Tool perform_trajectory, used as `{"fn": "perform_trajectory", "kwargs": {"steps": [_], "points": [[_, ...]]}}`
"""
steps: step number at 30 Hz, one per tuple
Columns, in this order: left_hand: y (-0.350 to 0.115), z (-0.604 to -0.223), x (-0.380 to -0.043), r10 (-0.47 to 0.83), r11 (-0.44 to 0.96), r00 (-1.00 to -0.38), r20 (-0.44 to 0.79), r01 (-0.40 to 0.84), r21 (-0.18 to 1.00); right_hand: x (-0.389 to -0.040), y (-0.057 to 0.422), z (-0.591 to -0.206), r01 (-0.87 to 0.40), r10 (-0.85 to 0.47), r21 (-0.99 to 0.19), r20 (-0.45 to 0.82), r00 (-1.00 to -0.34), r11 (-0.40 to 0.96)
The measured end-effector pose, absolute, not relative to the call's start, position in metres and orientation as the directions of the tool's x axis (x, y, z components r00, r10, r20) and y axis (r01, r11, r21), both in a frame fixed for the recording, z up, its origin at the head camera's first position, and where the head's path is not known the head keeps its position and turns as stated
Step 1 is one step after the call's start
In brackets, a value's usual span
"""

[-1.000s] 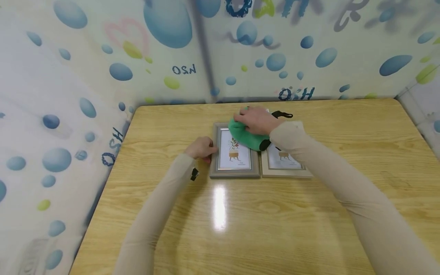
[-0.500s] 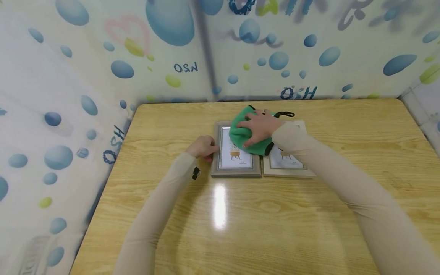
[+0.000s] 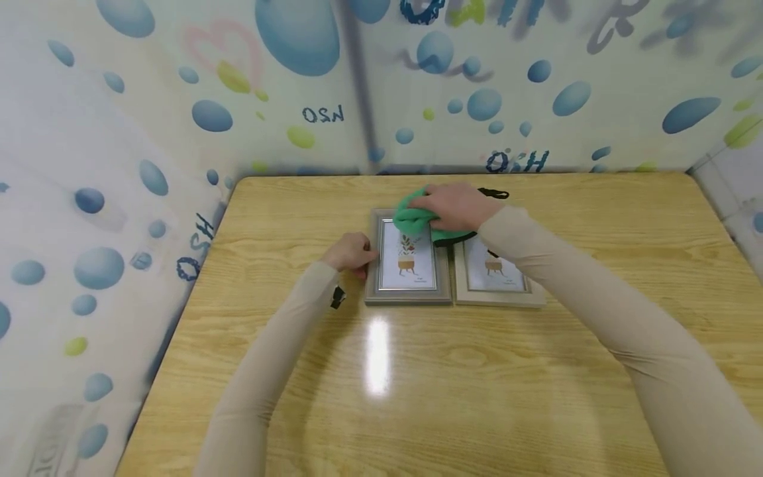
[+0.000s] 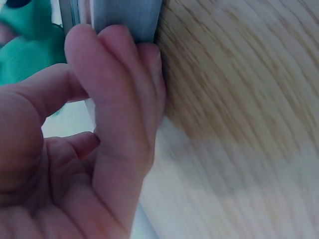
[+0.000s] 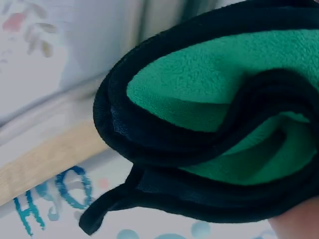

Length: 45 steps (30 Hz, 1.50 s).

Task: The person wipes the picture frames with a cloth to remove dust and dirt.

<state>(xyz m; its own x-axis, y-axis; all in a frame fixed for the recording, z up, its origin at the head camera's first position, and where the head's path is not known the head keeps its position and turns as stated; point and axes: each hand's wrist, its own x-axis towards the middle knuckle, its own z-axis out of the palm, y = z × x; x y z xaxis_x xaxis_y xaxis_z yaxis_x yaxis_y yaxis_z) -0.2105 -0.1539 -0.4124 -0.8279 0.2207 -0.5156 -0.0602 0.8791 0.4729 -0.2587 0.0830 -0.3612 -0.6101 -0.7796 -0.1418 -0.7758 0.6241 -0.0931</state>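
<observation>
Two picture frames lie side by side on the wooden table. In the head view my left hand (image 3: 349, 252) pinches the left edge of the grey picture frame (image 3: 371, 278); the left wrist view shows its fingers against the outer side of the frame (image 4: 127, 17). My right hand (image 3: 456, 204) grips a bunched green cloth (image 3: 411, 217) over the top right part of the grey frame. The cream picture frame (image 3: 501, 299) sits just to the right, its upper part hidden by my right hand and sleeve. The right wrist view shows the folded cloth (image 5: 179, 92) with black trim and a hanging loop.
The wooden table (image 3: 447, 384) stretches around the frames, with a bright reflection in front of them. Behind it stands a wall (image 3: 369, 99) patterned with blue and green bubbles, and another wall (image 3: 89, 218) runs along the left side.
My right hand first spread its fingers over the cloth, then gathered it again and shifted slightly toward the frame's top. More of the grey frame's picture shows. My left hand stays at its edge.
</observation>
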Motion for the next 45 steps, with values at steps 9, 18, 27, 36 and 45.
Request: {"fn": "perform_trajectory", "kwargs": {"steps": [9, 18, 27, 36, 45], "points": [[-0.176, -0.408, -0.211, 0.184, 0.883, -0.832, -0.523, -0.093, 0.459, -0.254, 0.07, -0.344, -0.79, -0.795, -0.138, 0.029, -0.606, 0.598], [-0.177, -0.406, -0.214, 0.211, 0.892, -0.802, -0.56, -0.077, 0.446, -0.262, 0.048, -0.392, -0.773, -0.77, 0.086, -0.07, -0.634, 0.629], [-0.175, -0.403, -0.218, 0.209, 0.906, -0.803, -0.558, -0.056, 0.42, -0.247, 0.046, -0.394, -0.827, -0.822, 0.054, -0.096, -0.562, 0.559], [-0.17, -0.399, -0.223, 0.179, 0.923, -0.778, -0.602, -0.079, 0.377, -0.219, 0.057, -0.381, -0.886, -0.876, -0.004, -0.154, -0.457, 0.463], [-0.17, -0.399, -0.222, 0.194, 0.935, -0.773, -0.605, -0.042, 0.353, -0.175, 0.067, -0.385, -0.942, -0.942, 0.097, -0.067, -0.328, 0.321]]}}
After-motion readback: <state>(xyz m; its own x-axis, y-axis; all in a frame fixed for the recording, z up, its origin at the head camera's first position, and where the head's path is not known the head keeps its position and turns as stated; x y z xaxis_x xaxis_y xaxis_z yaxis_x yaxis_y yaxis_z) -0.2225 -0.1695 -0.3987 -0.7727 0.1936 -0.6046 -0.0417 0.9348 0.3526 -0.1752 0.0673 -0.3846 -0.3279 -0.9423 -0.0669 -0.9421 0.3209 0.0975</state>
